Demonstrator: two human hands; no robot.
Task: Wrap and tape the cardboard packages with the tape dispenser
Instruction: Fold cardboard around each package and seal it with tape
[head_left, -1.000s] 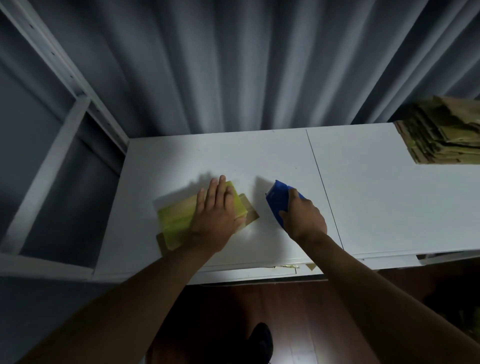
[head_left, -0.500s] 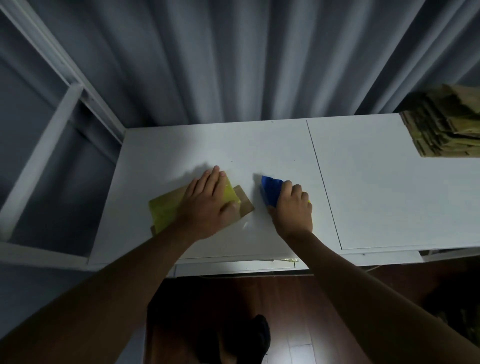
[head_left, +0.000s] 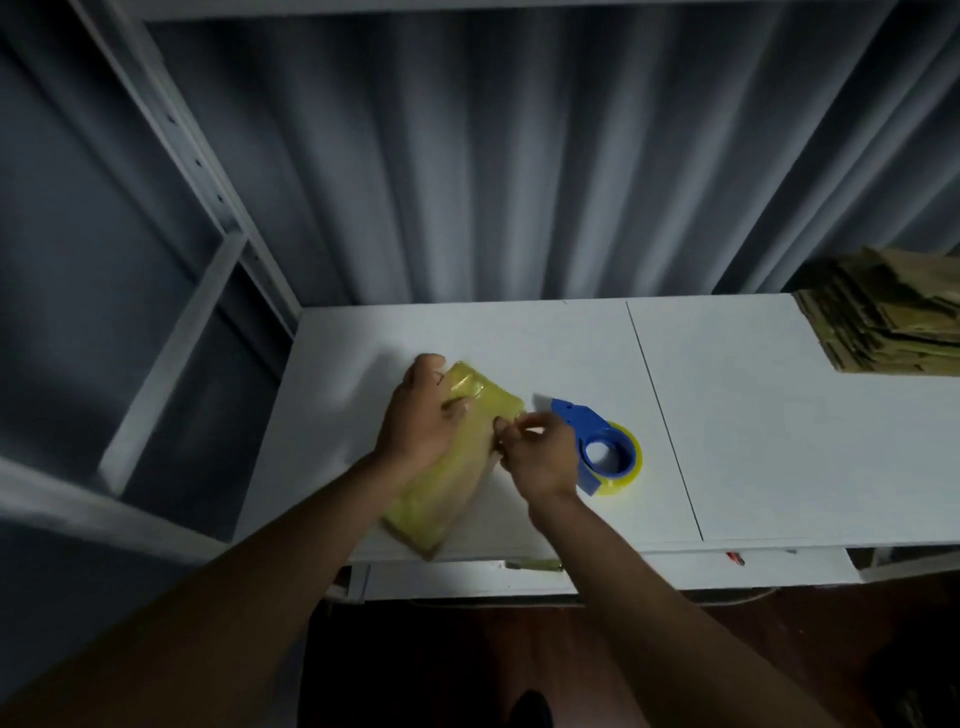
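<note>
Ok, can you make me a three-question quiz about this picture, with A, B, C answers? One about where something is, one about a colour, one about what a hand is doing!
1. Where is the blue plastic tape dispenser?
A. lying on the white table
B. in the left hand
C. on the stack of brown cardboard

2. What colour is the tape on the package?
A. red
B. yellow
C. black

3. What is the left hand doing?
A. hanging off the table
B. pointing at the curtain
C. gripping the package

Answers:
1 A: it lies flat on the table, just right of the right hand.
2 B: shiny yellow covers the package.
3 C: its fingers curl over the package's far end.
</note>
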